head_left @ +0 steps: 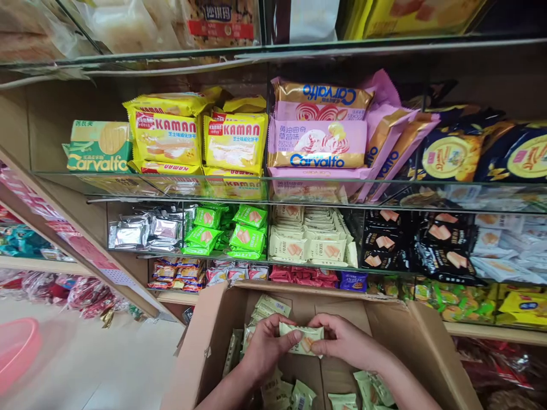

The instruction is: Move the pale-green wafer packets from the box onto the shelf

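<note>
Between my two hands is a small pale green snack packet (306, 340) with a picture of a wafer-like piece on its front. My left hand (268, 345) pinches its left end, the thumb lying across the front. At the right end, my right hand (342, 340) grips it between thumb and fingers. Both hands are over an open cardboard box (194, 347). Inside the box lie matching packets: a small stack (270, 307) at the back left and loose ones (302, 394) near the front.
Above the box, a glass shelf (239, 191) bears yellow wafer packs (168, 136) and pink cookie packs (318, 139). Below it, pale green packets (311, 242) stand in rows between green packets (248, 233) and black ones (444, 233). A pink basin (17, 353) is on the floor at left.
</note>
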`<state>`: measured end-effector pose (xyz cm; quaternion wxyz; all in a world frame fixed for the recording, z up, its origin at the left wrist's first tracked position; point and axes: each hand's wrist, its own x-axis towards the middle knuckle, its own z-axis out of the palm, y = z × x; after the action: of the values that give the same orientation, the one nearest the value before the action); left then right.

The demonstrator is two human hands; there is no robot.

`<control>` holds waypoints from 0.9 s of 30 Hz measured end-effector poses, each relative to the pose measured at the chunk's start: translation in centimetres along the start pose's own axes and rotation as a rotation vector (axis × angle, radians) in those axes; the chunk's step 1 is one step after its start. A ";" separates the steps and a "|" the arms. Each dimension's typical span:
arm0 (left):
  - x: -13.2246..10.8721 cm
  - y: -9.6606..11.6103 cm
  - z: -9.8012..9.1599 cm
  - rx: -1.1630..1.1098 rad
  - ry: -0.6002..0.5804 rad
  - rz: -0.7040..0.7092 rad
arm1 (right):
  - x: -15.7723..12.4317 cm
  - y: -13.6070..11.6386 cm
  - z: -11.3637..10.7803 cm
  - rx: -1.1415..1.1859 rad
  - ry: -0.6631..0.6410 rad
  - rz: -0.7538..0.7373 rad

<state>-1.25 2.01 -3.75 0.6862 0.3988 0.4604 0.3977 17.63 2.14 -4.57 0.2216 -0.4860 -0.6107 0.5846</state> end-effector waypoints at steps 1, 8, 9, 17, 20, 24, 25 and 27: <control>0.0 0.1 0.0 -0.008 0.003 -0.012 | 0.2 0.0 0.0 -0.019 0.025 -0.009; -0.2 0.8 -0.1 -0.079 -0.021 -0.021 | -0.8 -2.4 -0.4 -0.227 0.107 -0.032; -0.2 0.9 -0.2 -0.106 -0.024 -0.018 | -1.4 -3.1 -0.6 -0.277 0.146 -0.035; 0.1 1.3 -0.5 -0.155 -0.014 -0.028 | -3.0 -10.3 -3.2 -0.504 0.833 -0.273; 0.0 0.6 -0.3 -0.084 -0.074 -0.049 | 0.1 -12.8 -4.7 -0.870 1.071 -0.400; -0.4 -0.1 0.0 -0.002 -0.173 -0.061 | 4.0 -14.3 -6.4 -1.140 1.213 -0.251; -0.5 -0.2 0.1 0.010 -0.189 -0.066 | 4.7 -14.4 -6.7 -1.155 1.235 -0.197; -0.8 -0.1 0.3 0.017 -0.210 -0.074 | 5.8 -14.3 -7.2 -1.158 1.250 -0.099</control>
<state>-1.12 1.15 -3.50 0.7414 0.4268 0.4039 0.3242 16.39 12.90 8.62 0.2598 -0.7288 -0.5991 -0.2058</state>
